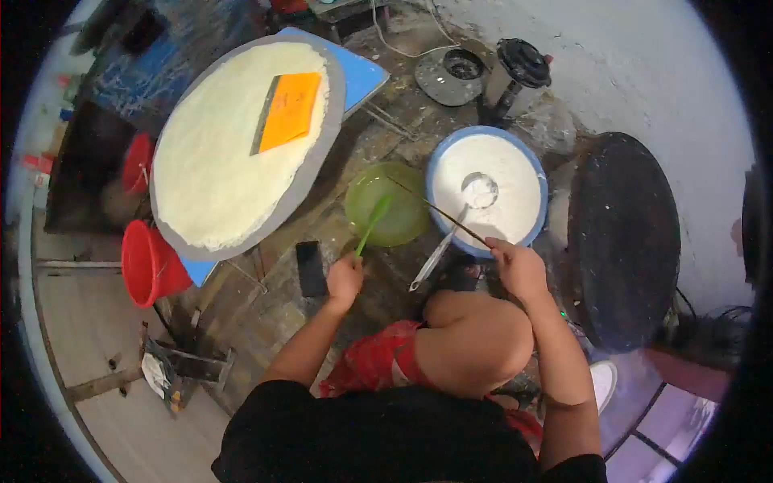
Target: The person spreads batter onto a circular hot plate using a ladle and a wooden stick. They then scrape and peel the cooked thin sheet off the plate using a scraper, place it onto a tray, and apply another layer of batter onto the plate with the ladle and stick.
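Note:
My left hand (345, 279) is closed round the handle of a green spatula (376, 217), whose blade is over a yellow-green bowl (354, 229). In my right hand (519, 267) is a thin brown stick (457, 224), which slants up and left across the blue tub's edge, its far end over the bowl. The blue tub (432, 165) holds white powder, with a small round dish (481, 191) in it. A metal ladle (436, 258) leans over the tub's near rim.
A large round tray (332, 133) with a pale yellow layer and an orange packet (290, 111) stands at the upper left. Red buckets (149, 266) are beside it. A black phone (311, 269) lies on the floor. A big black disc (626, 241) stands at the right.

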Demonstrator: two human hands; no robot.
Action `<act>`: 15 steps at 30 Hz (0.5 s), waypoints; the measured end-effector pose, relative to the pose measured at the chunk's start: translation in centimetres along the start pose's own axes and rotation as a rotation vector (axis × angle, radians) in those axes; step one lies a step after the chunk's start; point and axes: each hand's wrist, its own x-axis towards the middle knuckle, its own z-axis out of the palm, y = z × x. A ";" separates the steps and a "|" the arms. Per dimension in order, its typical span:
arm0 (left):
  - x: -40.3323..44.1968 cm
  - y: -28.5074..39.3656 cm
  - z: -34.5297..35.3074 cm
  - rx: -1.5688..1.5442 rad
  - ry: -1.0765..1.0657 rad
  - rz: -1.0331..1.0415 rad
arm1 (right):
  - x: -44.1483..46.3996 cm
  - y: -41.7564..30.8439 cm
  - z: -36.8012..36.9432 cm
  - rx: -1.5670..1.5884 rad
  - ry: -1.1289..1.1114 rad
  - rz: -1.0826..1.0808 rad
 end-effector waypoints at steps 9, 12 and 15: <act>3.5 -2.0 5.8 0.069 -0.074 0.104 | -7.8 3.1 -3.0 0.475 -0.077 0.225; 3.3 -1.5 6.3 0.141 -0.127 0.149 | -11.6 4.8 -3.1 0.743 -0.111 0.411; 2.3 -0.8 7.2 0.502 0.158 0.294 | -15.6 6.1 -3.2 0.870 -0.058 0.544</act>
